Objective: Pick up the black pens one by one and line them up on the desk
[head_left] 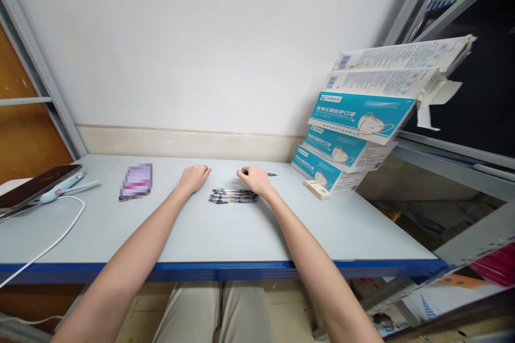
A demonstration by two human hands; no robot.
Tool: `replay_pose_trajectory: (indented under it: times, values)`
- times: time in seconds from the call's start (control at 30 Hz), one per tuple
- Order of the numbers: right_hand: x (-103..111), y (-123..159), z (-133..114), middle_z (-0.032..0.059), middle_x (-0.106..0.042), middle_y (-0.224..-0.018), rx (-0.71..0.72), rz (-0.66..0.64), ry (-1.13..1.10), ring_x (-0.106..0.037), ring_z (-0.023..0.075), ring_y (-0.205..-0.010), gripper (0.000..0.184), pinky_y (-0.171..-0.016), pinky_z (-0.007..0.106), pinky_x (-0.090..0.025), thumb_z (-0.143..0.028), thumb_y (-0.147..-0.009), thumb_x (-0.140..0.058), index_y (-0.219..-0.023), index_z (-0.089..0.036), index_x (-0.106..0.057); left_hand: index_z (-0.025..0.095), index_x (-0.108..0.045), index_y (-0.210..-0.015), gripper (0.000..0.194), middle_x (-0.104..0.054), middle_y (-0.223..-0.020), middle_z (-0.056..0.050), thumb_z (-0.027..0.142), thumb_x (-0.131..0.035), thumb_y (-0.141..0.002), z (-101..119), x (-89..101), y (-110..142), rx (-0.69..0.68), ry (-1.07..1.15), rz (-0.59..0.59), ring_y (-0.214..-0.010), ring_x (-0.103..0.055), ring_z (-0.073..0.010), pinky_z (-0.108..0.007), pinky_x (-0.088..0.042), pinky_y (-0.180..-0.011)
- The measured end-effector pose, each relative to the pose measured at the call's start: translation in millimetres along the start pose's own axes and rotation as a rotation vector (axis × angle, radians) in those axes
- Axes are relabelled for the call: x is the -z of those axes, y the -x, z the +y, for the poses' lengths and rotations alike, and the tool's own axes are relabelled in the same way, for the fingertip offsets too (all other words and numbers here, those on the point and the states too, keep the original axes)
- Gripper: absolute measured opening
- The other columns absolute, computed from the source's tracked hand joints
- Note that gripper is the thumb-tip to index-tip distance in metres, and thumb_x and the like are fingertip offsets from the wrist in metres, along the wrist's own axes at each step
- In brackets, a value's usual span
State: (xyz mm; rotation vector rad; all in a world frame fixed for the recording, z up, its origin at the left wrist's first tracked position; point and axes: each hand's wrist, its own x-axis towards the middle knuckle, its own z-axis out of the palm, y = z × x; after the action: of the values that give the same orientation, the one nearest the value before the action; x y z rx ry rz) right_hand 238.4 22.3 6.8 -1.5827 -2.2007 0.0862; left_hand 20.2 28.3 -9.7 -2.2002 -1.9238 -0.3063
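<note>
Two hands (193, 178) (256, 179), one held pen (272, 174)

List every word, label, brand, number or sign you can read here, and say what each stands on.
"医用无菌防护口罩": top blue box
"医用无菌防护口罩": middle blue box, smaller
"医用无菌防护口罩": bottom blue box, smaller
Too small or blurred to read: the logo lettering on the blue boxes, the print and barcodes on the white boxes, and any marks on the row of pens or the small carton.
</note>
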Motion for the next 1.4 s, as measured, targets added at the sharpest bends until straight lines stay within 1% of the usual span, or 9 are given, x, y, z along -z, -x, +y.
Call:
replay_pose_trajectory:
  times: [0.17,0.3,0.43,0.57,0.7,0.9,1.13,1.23,1.4]
  values:
    - [-19.1,2.0,-12.3,0.0106,-0.059,-0.097,0.247,-0.069,-0.111,-0.049,0.0191,-0.092,0.04,-0.08,0.029,-0.034,-0.044,-0.09,-0.034,-0.099,-0.014,-0.058,0.017,-0.062,-0.095,0.044,-0.067,-0.089,-0.01,0.039,-0.024,-0.09,-1.1,-2.7,-0.9,-0.014,-0.007,-0.006,-0.084,-0.061,-0.0222,-0.03,-0.041,-0.071]
    - [-28.7,3.8,-16.5,0.0129,-0.053,-0.108,0.43,-0.18,-0.226,-0.045,0.0181,-0.105,0.036,-0.095,0.032,-0.031,-0.028,-0.093,-0.031,-0.113,-0.012,-0.055,0.018,-0.061,-0.098,0.043,-0.066,-0.091,-0.011,0.039,-0.024,-0.09,-0.6,-2.9,0.1,-0.014,-0.006,0.007,-0.086,-0.061,-0.0225,-0.03,-0.041,-0.073]
    - [-13.2,6.7,-23.7,0.0111,-0.052,-0.11,0.471,-0.03,-0.297,-0.045,0.0181,-0.105,0.034,-0.095,0.034,-0.033,-0.026,-0.093,-0.031,-0.113,-0.015,-0.056,0.017,-0.06,-0.097,0.041,-0.066,-0.091,-0.012,0.038,-0.026,-0.09,0.2,-1.9,0.7,-0.012,0.004,-0.005,-0.086,-0.061,-0.023,-0.031,-0.041,-0.073]
    - [1.2,25.7,-67.9,0.0071,-0.054,-0.105,0.509,0.08,-0.469,-0.048,0.0159,-0.102,0.032,-0.093,0.034,-0.036,-0.025,-0.093,-0.029,-0.111,-0.02,-0.055,0.019,-0.059,-0.1,0.035,-0.065,-0.094,-0.01,0.037,-0.031,-0.089,0.0,-1.9,1.5,-0.011,0.069,-0.047,-0.089,-0.06,-0.0213,-0.03,-0.041,-0.075]
    - [-14.0,61.4,-133.4,0.0079,-0.052,-0.109,0.697,-0.052,-0.507,-0.046,0.0166,-0.106,0.03,-0.098,0.035,-0.034,-0.025,-0.092,-0.034,-0.113,-0.018,-0.054,0.018,-0.059,-0.095,0.035,-0.065,-0.093,-0.01,0.037,-0.03,-0.09,-2.2,-3.2,2.9,0.025,0.105,-0.031,-0.089,-0.06,-0.0199,-0.03,-0.04,-0.078]
    - [-37.5,82.5,-169.4,0.0113,-0.047,-0.109,0.474,0.1,-0.584,-0.043,0.0213,-0.106,0.024,-0.096,0.043,-0.037,-0.013,-0.085,-0.039,-0.103,-0.015,-0.055,0.019,-0.06,-0.093,0.037,-0.066,-0.093,-0.008,0.036,-0.027,-0.091,-9.8,-2.3,-0.9,0.126,0.091,-0.011,-0.086,-0.06,-0.0177,-0.028,-0.04,-0.074]
    - [-19.6,119.7,-174.3,0.0083,-0.045,-0.108,0.457,-0.106,-0.76,-0.048,0.0186,-0.099,0.024,-0.09,0.036,-0.043,-0.012,-0.081,-0.043,-0.103,-0.019,-0.051,0.018,-0.062,-0.089,0.036,-0.067,-0.09,-0.009,0.033,-0.03,-0.09,-13.2,-0.3,-1.9,0.202,0.15,0.007,-0.085,-0.061,-0.0197,-0.029,-0.04,-0.071]
    - [-21.9,111.9,-170.2,0.0068,-0.048,-0.103,0.408,-0.132,-0.795,-0.051,0.0175,-0.096,0.021,-0.089,0.035,-0.044,-0.013,-0.081,-0.043,-0.099,-0.019,-0.053,0.018,-0.062,-0.09,0.036,-0.067,-0.092,-0.009,0.034,-0.03,-0.089,-12.9,1.0,-2.0,0.218,0.173,0.016,-0.087,-0.061,-0.0199,-0.029,-0.04,-0.071]
    - [-28.9,97.0,-160.1,0.0124,-0.034,-0.126,0.352,-0.088,-0.747,-0.037,0.0222,-0.119,0.038,-0.103,0.041,-0.03,-0.011,-0.077,-0.047,-0.115,-0.015,-0.046,0.019,-0.062,-0.09,0.036,-0.067,-0.092,-0.008,0.035,-0.03,-0.089,-12.8,1.7,-2.1,0.22,0.193,0.013,-0.086,-0.061,-0.0197,-0.029,-0.04,-0.071]
